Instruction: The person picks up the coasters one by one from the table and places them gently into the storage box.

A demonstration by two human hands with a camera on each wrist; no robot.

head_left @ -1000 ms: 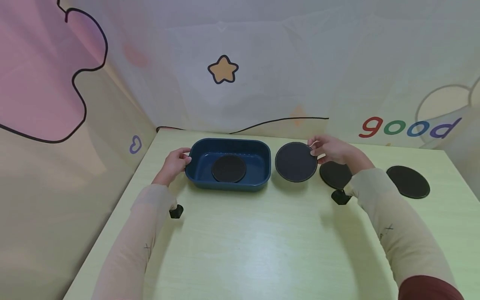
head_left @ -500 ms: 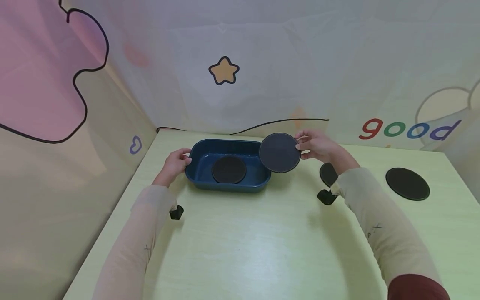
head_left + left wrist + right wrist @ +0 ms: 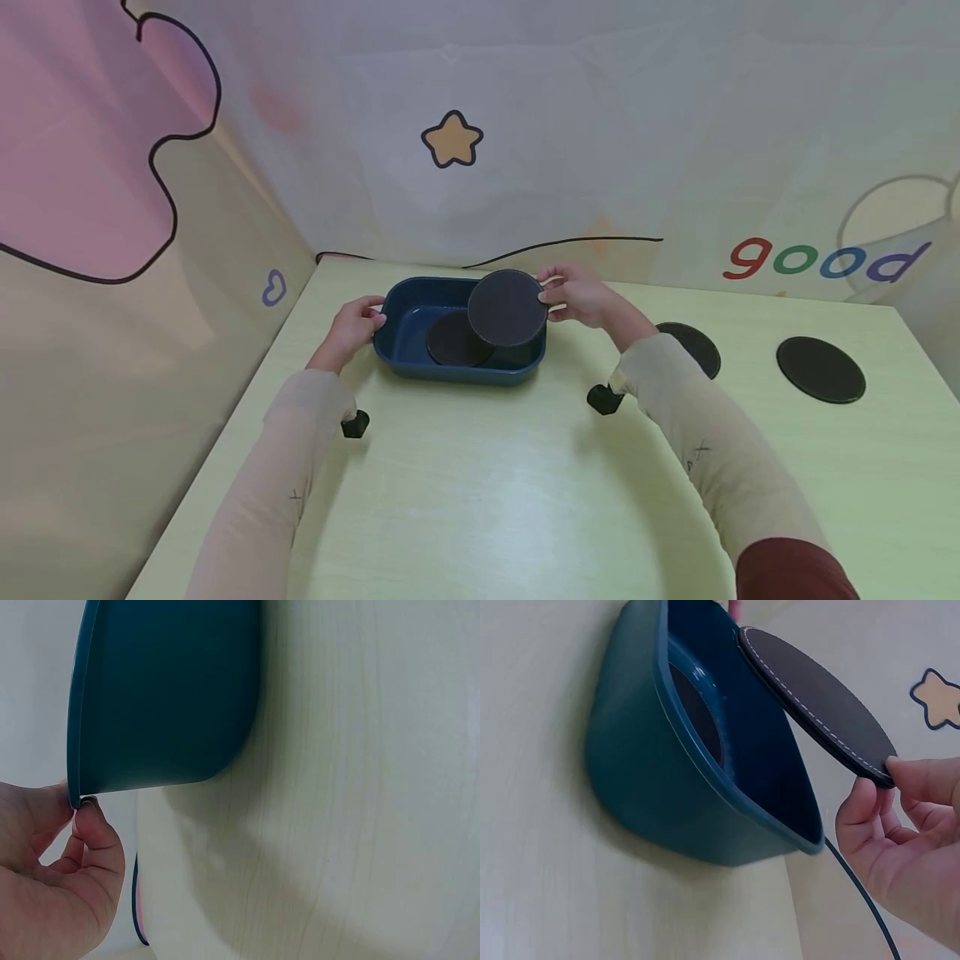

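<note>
1 disc [image 3: 456, 340] lies in the tub [image 3: 405, 354]; 2 discs [image 3: 820, 369] lie on the table [image 3: 487, 500] to its right.

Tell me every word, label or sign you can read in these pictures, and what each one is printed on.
"good": coloured letters, printed on the backdrop cloth behind the table, at the right in the head view.
No other words or numbers can be read. The backdrop also bears drawings without text: a yellow star and a small purple heart outline. The blue tray and the dark round mats show no label.

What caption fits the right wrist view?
Right hand pinches a dark round mat tilted over a blue tub that already holds another mat.
</note>
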